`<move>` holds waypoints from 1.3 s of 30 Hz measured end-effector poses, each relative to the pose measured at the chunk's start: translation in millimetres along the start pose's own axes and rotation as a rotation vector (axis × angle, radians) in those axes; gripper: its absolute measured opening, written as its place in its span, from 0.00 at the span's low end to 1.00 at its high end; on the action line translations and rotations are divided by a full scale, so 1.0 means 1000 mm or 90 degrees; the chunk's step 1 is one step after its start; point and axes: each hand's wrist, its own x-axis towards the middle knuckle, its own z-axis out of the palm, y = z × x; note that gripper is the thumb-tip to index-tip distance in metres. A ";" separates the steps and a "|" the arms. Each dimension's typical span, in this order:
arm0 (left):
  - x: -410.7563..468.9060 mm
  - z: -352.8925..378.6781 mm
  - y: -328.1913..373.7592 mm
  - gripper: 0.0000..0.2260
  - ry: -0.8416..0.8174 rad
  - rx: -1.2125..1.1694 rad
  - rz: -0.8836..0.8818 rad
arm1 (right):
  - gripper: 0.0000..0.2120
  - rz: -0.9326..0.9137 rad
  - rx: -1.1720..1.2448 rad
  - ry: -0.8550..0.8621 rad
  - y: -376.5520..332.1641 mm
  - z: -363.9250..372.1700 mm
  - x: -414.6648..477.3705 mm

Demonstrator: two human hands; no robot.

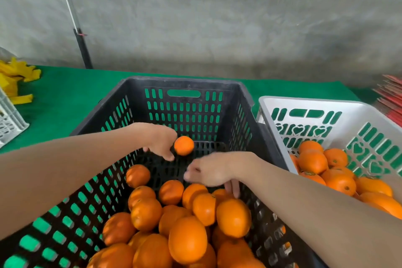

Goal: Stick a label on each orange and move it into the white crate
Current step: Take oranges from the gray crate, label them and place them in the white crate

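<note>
1 orange point(184, 145) is in my left hand point(159, 140), gripped at the fingertips and held above the bare far end of the black crate point(182, 81). My right hand point(210, 172) hovers just beside it, over the heap. It is motion-blurred, so I cannot tell whether it is closed or pinching a label; no label shows.

The biggest risk, as I judge it, is the grip. The fruit is round, the peel looks smooth and faintly glossy, and only my fingertips are on it. Pressing a sticker against it could push it out, and it would drop onto the hard slotted floor below. A label laid on so curved a surface may also wrinkle or lift at its edges, or cling to my finger instead.

The heap of loose oranges point(187, 239) fills the near half of the crate and slopes toward me. A nudge from my right wrist could set several rolling. The white crate point(313, 102) stands to my right, touching or nearly touching the black one and partly filled with oranges point(313, 162). Reaching it means clearing the black wall and crossing my own right arm.

Both crates are rigid moulded plastic with slot perforations. The white one also has heart-shaped cut-outs. Under them lies a green felt-like cloth point(71, 93).
</note>
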 end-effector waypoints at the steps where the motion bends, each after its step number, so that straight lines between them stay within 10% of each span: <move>1: 0.013 0.003 -0.005 0.22 0.089 0.037 -0.023 | 0.27 0.013 0.021 -0.101 -0.002 0.003 -0.001; 5: 0.068 0.023 -0.011 0.31 0.125 -0.074 -0.056 | 0.31 -0.022 0.003 -0.225 -0.003 0.003 -0.005; 16: 0.141 0.069 0.000 0.32 0.227 -0.269 -0.083 | 0.24 -0.106 -0.308 -0.096 0.008 -0.007 0.007; 21: 0.094 0.030 -0.024 0.37 0.076 -0.099 -0.068 | 0.18 -0.055 -0.273 -0.018 0.020 -0.001 0.017; 25: 0.025 0.000 -0.031 0.28 0.068 -0.252 0.020 | 0.14 -0.065 -0.260 0.108 0.021 -0.004 0.012; 33: -0.128 0.026 0.024 0.30 -0.021 -0.754 0.257 | 0.12 -0.204 0.125 0.414 0.003 -0.002 -0.050; 39: -0.174 0.050 0.074 0.30 -0.012 -0.918 0.194 | 0.36 -0.327 0.435 0.283 0.010 0.025 -0.153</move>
